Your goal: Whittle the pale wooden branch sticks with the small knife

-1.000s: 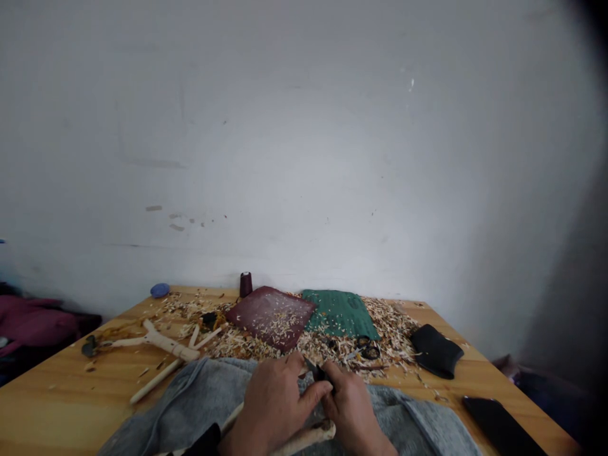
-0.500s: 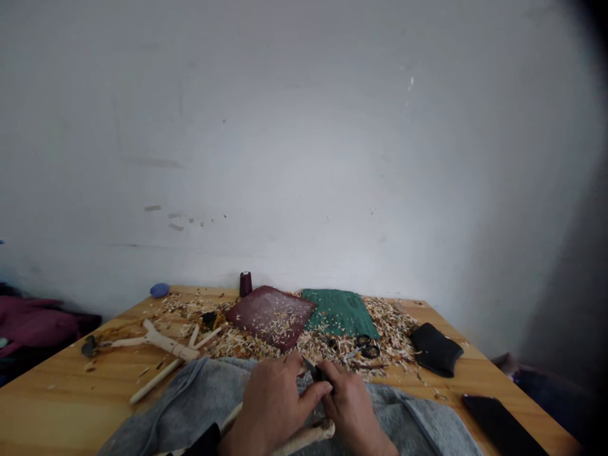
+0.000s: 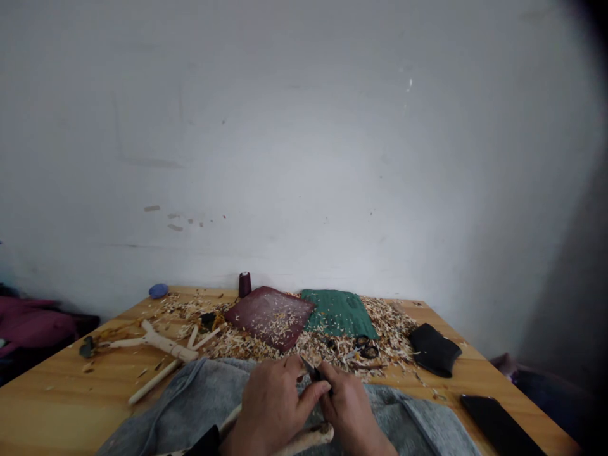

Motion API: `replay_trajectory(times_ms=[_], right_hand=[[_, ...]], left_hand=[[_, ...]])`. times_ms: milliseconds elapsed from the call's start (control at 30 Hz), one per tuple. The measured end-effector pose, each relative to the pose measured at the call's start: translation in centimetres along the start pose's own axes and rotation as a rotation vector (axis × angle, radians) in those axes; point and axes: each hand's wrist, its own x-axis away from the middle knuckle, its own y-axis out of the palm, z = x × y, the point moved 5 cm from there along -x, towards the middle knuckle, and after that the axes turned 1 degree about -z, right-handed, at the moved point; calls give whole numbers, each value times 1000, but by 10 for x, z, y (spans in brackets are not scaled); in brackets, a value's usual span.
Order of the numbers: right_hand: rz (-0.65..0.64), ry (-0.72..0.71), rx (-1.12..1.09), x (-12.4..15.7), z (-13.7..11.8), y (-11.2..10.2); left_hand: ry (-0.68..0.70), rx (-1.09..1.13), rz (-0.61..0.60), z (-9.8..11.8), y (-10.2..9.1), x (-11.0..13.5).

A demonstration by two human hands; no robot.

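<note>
My right hand (image 3: 351, 405) is closed around a small dark-handled knife (image 3: 310, 370), its short blade pointing up and left toward my left hand's fingers. My left hand (image 3: 270, 402) is wrapped round a pale peeled branch (image 3: 320, 434), whose end comes out below the palm. My left thumb presses across to the knife near the right thumb. Just where the blade meets wood is hidden by the fingers. A grey cloth (image 3: 209, 386) lies beneath both hands, over the table's front edge.
Wood shavings (image 3: 389, 316) cover the back of the wooden table (image 3: 61, 405), with maroon (image 3: 266, 313) and green (image 3: 339, 310) cloth pieces, scissors (image 3: 365, 348) and a thread spool (image 3: 244, 285). Carved branches (image 3: 166, 345) lie left; a black pad (image 3: 434, 349) and phone (image 3: 498, 424) lie right.
Both hands keep nearly the same grip and place. The whole view has shifted very slightly; nothing has been picked up or let go.
</note>
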Motion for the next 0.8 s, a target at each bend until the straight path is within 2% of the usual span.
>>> replay_trajectory(times_ms=[200, 367, 467, 567, 700, 800], right_hand=[[16, 53, 149, -1, -2, 0], [5, -3, 246, -2, -13, 12], [139, 67, 219, -1, -2, 10], [286, 131, 149, 1, 12, 0], [368, 54, 33, 2, 11, -15], [385, 12, -39, 3, 7, -21]], left_hand=[[29, -40, 41, 6, 4, 5], [207, -83, 257, 23, 6, 15], [201, -49, 367, 20, -2, 16], [207, -30, 431, 16, -11, 17], [211, 78, 399, 16, -19, 18], [179, 179, 259, 15, -20, 17]])
